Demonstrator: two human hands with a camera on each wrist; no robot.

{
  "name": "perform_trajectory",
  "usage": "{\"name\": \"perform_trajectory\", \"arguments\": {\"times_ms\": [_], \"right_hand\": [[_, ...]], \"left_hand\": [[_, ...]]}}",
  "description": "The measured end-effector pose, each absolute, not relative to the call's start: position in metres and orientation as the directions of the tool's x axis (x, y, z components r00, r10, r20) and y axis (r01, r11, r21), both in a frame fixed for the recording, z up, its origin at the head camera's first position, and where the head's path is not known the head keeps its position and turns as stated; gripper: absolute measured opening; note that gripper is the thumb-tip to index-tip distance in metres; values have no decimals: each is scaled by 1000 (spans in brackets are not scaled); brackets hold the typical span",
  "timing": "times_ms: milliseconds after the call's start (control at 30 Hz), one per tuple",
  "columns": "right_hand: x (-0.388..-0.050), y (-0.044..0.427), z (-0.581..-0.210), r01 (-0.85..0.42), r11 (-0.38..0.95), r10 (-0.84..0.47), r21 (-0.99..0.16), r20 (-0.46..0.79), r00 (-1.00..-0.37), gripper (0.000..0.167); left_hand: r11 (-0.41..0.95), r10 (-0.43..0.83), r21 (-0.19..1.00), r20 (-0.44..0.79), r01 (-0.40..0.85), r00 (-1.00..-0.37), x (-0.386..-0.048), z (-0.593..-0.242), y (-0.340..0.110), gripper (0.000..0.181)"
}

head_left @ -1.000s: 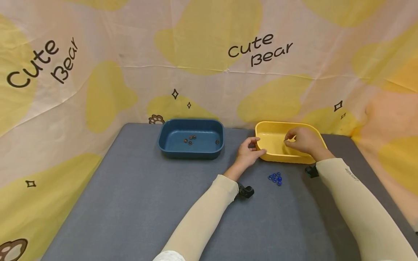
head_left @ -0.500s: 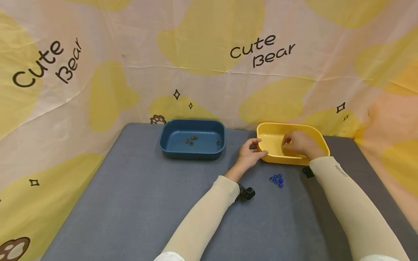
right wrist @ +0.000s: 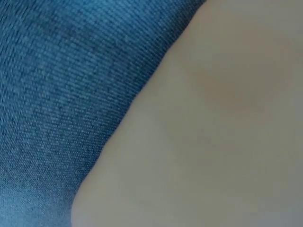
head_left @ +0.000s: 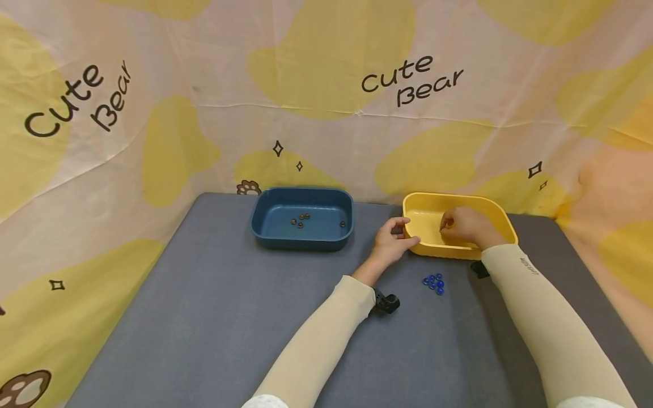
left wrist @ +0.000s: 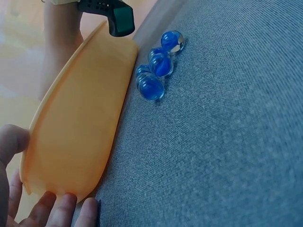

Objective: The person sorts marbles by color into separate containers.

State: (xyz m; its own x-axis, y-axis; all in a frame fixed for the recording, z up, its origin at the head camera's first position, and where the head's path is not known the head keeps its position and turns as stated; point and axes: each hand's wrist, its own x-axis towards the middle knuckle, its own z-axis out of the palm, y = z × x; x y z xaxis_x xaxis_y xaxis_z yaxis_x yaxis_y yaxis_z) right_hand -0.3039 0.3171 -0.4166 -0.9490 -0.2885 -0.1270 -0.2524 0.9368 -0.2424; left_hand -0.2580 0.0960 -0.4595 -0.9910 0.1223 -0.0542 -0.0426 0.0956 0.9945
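Left hand: fingers, partly spread, are gripping left end of yellow tray. Right hand: fingers are curling inside same tray; cannot tell whether anything held. Blue marbles are clustering on bench, in front of tray. Blue tray, farther left, is holding brownish marbles.

The right hand has dipped deeper into the yellow tray.
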Motion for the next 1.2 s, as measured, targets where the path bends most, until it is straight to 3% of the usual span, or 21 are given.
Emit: {"name": "perform_trajectory", "arguments": {"times_ms": [200, 400, 1200], "right_hand": [[-298, 319, -410, -233, 929, -280, -286, -139, -950, 45], [-288, 319, -396, -225, 923, -284, -313, -156, -946, 57], [-206, 310, -355, -276, 931, -274, -237, 42, -961, 54]], "left_hand": [[82, 133, 996, -43, -32, -990, -258, -461, 96, 44], [89, 138, 996, -42, -29, -990, -258, -460, 94, 44], [80, 150, 996, -58, -47, -987, -259, -458, 95, 42]]}}
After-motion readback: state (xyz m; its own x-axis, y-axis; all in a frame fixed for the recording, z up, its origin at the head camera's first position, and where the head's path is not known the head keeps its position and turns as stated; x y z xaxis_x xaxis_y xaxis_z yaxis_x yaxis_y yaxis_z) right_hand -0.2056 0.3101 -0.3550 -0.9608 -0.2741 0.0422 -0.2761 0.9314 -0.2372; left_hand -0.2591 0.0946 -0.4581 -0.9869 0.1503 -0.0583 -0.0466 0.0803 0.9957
